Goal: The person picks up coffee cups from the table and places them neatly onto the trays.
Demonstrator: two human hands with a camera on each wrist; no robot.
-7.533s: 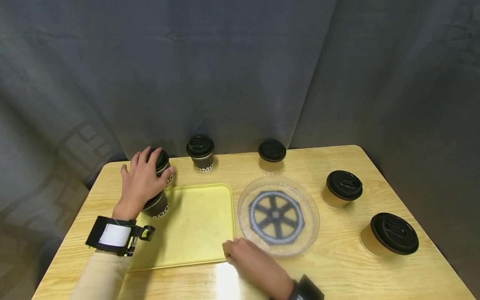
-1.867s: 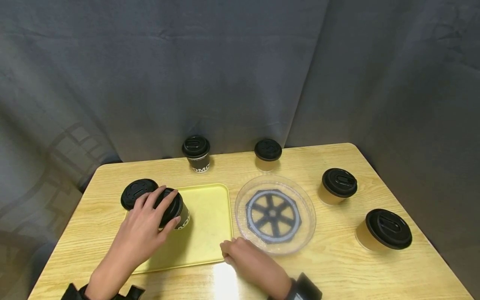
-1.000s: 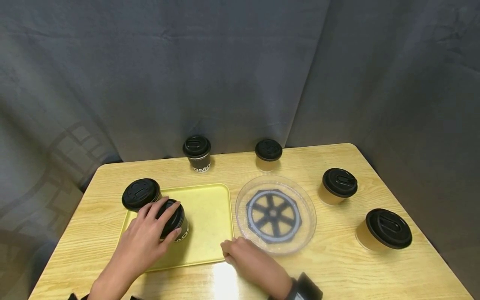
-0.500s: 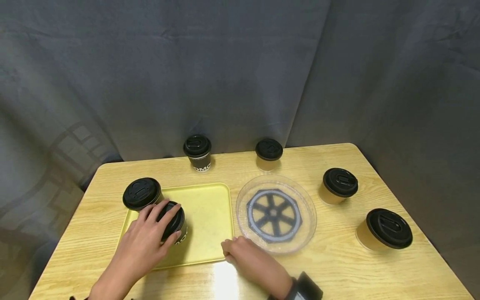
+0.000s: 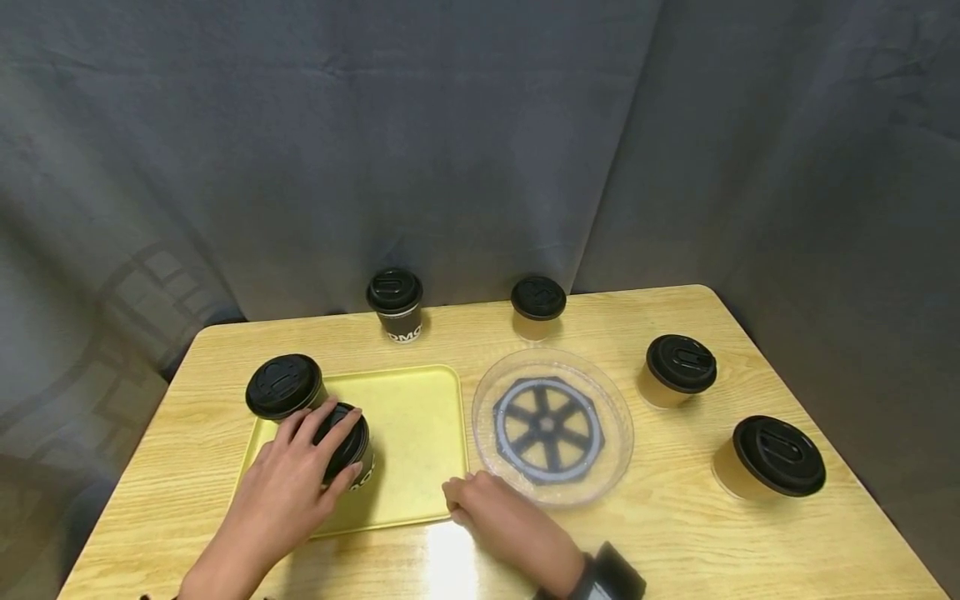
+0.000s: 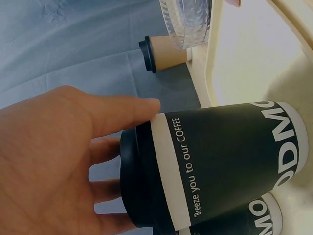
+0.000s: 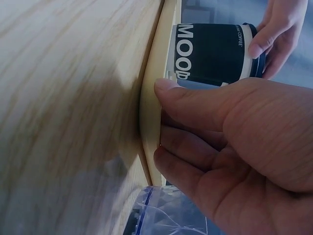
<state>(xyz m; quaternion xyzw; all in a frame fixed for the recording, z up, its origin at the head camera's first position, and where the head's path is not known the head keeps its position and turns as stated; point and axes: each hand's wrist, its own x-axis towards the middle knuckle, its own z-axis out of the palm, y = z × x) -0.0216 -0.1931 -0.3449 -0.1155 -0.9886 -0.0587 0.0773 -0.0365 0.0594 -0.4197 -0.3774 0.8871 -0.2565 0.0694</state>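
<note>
My left hand grips a black paper coffee cup by its black lid, fingers on one side and thumb on the other. The cup stands upright on the yellow tray, as the head view shows. Close behind it, at the tray's back left corner, is another lidded black cup. At the tray's front right corner, my right hand has curled fingers. In the right wrist view its thumb and fingers hold the tray's rim.
A round clear plastic dish sits right of the tray. Behind stand a black lidded cup and a tan lidded cup. Two more tan cups, one nearer and one farther back, stand along the table's right side.
My left hand has brought the cup from the table's back left onto the tray, then slid it slightly nearer me. The right hand has stayed at the tray's corner.
</note>
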